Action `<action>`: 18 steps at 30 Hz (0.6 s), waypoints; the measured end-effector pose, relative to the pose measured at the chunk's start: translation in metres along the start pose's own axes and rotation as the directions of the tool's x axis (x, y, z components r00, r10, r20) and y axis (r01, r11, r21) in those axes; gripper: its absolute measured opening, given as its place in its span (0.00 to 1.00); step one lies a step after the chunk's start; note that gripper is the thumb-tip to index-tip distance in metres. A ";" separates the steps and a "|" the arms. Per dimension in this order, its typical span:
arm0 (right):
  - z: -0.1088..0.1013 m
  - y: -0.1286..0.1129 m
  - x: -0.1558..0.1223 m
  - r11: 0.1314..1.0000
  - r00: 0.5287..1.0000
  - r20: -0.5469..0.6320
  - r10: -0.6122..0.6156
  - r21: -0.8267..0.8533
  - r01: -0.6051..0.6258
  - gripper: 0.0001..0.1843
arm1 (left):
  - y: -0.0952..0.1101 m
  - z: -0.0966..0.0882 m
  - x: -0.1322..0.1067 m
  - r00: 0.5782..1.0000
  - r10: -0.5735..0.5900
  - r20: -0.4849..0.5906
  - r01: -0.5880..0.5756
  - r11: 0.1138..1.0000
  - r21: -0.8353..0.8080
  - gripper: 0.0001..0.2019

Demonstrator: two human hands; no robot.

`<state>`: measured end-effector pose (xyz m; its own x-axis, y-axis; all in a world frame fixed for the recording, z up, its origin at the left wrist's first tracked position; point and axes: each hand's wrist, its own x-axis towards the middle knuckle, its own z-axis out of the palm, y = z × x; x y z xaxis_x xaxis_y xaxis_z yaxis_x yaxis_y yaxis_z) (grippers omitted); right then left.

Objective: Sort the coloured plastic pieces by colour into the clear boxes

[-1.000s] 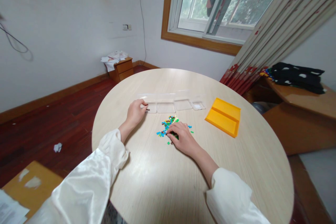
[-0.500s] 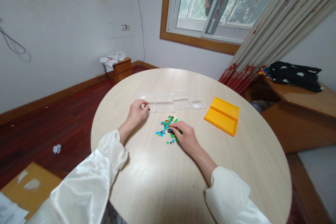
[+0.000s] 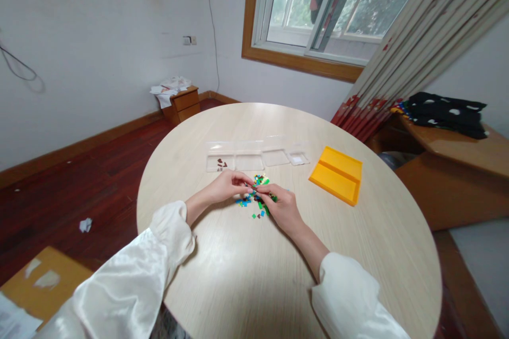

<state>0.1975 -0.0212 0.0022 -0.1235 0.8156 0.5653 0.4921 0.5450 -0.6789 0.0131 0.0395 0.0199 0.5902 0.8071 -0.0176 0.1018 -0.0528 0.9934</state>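
Note:
Above a loose pile of small building bricks (image 3: 243, 202) in blue, green, yellow and brown, my two hands meet at the fingertips. My right hand (image 3: 281, 202) is closed in a pinch on a small brown brick (image 3: 254, 187). Reaching in from the other side, my left hand (image 3: 226, 186) has its thumb and forefinger closed on the same brick; its exact shape is mostly hidden. Just beyond the hands lies a clear plastic compartment box (image 3: 249, 162). Several brown bricks (image 3: 220, 162) rest in its leftmost compartment.
A yellow two-part tray (image 3: 338, 184) lies to the right on the round wooden table (image 3: 254, 275). Behind the table are a small cabinet (image 3: 186, 100) with papers and a window (image 3: 314, 21). Dark folded cloth (image 3: 445, 114) lies on a side desk at the right.
My left hand has moved from the leftmost compartment back to the right, to the pile and my right hand. Brown bricks in that compartment are now uncovered. My right hand has stayed over the pile.

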 end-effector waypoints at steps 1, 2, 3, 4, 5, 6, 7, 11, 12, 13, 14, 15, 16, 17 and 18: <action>0.000 0.000 0.000 1.000 1.000 0.001 -0.008 -0.001 0.008 0.05 | -0.001 0.000 0.000 1.000 0.000 0.003 0.000 1.000 0.004 0.14; 0.000 -0.001 0.001 1.000 1.000 0.001 -0.014 -0.002 0.014 0.05 | -0.001 0.001 0.000 1.000 0.006 -0.001 -0.006 1.000 0.008 0.13; 0.000 -0.001 0.001 1.000 1.000 0.001 -0.019 -0.002 0.019 0.05 | -0.002 0.001 0.000 1.000 0.013 -0.001 -0.013 1.000 0.012 0.13; 0.000 -0.002 0.001 1.000 1.000 0.003 -0.023 0.000 0.023 0.06 | -0.002 0.001 0.000 1.000 0.021 0.002 -0.021 1.000 0.015 0.13; 0.000 -0.003 0.001 1.000 1.000 0.003 -0.029 0.004 0.029 0.06 | -0.002 0.001 0.000 1.000 0.026 0.009 -0.026 1.000 0.016 0.12; 0.000 -0.003 0.001 0.999 0.999 0.005 -0.036 0.008 0.036 0.06 | -0.002 0.001 0.000 0.999 0.031 0.016 -0.031 0.999 0.017 0.12; 0.000 -0.004 0.001 0.999 0.999 0.006 -0.043 0.011 0.043 0.06 | -0.002 0.002 0.000 0.999 0.036 0.020 -0.036 0.999 0.017 0.11; 0.000 -0.005 0.001 0.999 0.999 -0.003 -0.046 -0.021 0.046 0.04 | -0.001 0.003 0.000 0.998 0.059 0.012 -0.059 0.998 0.027 0.09; -0.001 -0.005 0.001 0.998 0.999 -0.006 -0.039 -0.043 0.038 0.04 | -0.001 0.002 0.000 0.998 0.068 -0.011 -0.068 0.997 0.033 0.09; -0.001 -0.005 0.001 0.997 0.999 -0.010 -0.033 -0.068 0.033 0.04 | -0.001 0.000 0.001 0.995 0.081 -0.050 -0.079 0.996 0.043 0.08; -0.001 -0.005 0.001 0.995 0.999 -0.008 -0.031 -0.093 0.030 0.04 | -0.001 -0.002 0.002 0.989 0.098 -0.110 -0.092 0.994 0.056 0.08; -0.002 -0.004 0.002 0.993 0.999 0.002 -0.035 -0.116 0.035 0.05 | -0.001 -0.006 0.003 0.976 0.115 -0.185 -0.103 0.992 0.073 0.07; -0.002 -0.004 0.002 0.990 0.999 0.022 -0.045 -0.134 0.048 0.06 | -0.001 -0.010 0.005 0.955 0.131 -0.268 -0.109 0.989 0.095 0.07; -0.002 -0.004 0.002 0.987 0.997 0.051 -0.058 -0.147 0.065 0.06 | -0.001 -0.014 0.006 0.925 0.143 -0.352 -0.107 0.987 0.121 0.07; -0.002 -0.004 0.002 0.984 0.994 0.083 -0.074 -0.156 0.086 0.07 | -0.001 -0.019 0.007 0.894 0.150 -0.423 -0.093 0.984 0.152 0.07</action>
<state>0.1974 -0.0217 0.0070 -0.2308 0.7866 0.5726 0.6077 0.5762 -0.5466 0.0019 0.0563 0.0205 0.2037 0.9621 0.1813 0.1665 -0.2166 0.9620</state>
